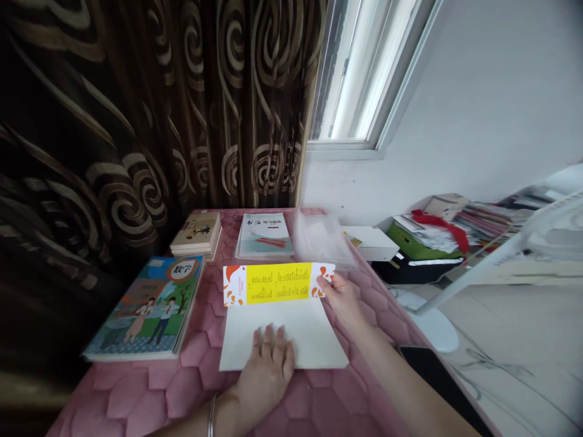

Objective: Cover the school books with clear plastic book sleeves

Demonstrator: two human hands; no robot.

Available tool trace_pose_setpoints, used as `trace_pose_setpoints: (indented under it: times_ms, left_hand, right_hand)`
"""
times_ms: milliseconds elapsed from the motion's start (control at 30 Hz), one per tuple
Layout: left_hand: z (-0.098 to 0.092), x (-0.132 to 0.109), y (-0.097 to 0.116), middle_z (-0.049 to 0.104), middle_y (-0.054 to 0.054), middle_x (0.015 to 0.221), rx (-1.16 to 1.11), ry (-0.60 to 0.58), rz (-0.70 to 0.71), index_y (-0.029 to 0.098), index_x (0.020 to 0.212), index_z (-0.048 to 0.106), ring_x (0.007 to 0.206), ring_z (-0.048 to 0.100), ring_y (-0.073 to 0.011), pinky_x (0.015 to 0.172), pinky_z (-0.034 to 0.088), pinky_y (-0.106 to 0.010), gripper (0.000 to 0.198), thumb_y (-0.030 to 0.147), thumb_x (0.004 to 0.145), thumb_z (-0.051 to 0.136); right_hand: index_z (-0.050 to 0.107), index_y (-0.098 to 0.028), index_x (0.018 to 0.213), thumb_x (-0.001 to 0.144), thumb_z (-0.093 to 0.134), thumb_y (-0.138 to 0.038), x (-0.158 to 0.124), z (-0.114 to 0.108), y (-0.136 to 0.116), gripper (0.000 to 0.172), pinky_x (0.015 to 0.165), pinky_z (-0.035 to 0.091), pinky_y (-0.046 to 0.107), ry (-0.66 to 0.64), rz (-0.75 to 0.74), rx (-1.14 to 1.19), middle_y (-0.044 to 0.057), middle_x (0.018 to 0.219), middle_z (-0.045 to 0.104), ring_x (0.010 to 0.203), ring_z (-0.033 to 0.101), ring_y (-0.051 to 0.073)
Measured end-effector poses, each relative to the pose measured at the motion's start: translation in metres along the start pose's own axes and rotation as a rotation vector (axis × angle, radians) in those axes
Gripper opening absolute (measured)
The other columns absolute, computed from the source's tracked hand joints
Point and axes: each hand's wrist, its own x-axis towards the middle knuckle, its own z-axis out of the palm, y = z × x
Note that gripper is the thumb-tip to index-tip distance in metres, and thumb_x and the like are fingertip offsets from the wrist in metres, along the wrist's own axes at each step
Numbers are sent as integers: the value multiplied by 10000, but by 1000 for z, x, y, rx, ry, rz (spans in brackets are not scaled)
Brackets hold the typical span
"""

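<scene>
A white booklet [314,340] lies on the pink quilted table [182,388], its yellow and orange flap [273,283] folded up along the far edge. My left hand [268,370] rests flat on the booklet's near part, fingers spread. My right hand [341,297] pinches the right end of the yellow flap. A blurred clear plastic sleeve [321,238] hovers or lies just beyond the flap.
A maths textbook [148,306] lies at the left, a stack of books [198,233] behind it, and a pale workbook [265,233] at the back. A white box [371,241], piled papers [450,227] and a white fan stand [483,267] are at the right. A dark curtain [136,121] hangs behind.
</scene>
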Motion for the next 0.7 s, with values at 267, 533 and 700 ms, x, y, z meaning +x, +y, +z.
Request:
trace_pose_setpoints:
  times_ms: [267, 533, 700]
  left_hand:
    - [-14, -17, 28, 697, -177, 1146, 58, 227, 7, 163, 1152, 604, 999, 670, -380, 810, 468, -601, 300, 297, 893, 536]
    - [-41, -25, -34, 658, -138, 1049, -454, 435, -525, 180, 1151, 553, 974, 635, -248, 828, 514, -403, 303, 352, 902, 532]
    - [-36, 1, -107, 656, -147, 1115, -1136, 477, -1037, 164, 1162, 499, 1001, 650, -275, 820, 538, -420, 519, 544, 819, 585]
  right_hand:
    - [630, -219, 907, 699, 712, -601, -30, -18, 7, 443, 624, 583, 388, -57, 99, 23, 63, 839, 756, 706, 720, 284]
    - [614, -223, 903, 763, 644, -600, -42, -16, 5, 403, 663, 585, 382, 15, 6, -112, 78, 875, 750, 754, 714, 283]
    - [576, -241, 948, 823, 575, -579, -42, -12, 4, 360, 600, 580, 369, 20, -10, -124, 67, 841, 739, 681, 699, 251]
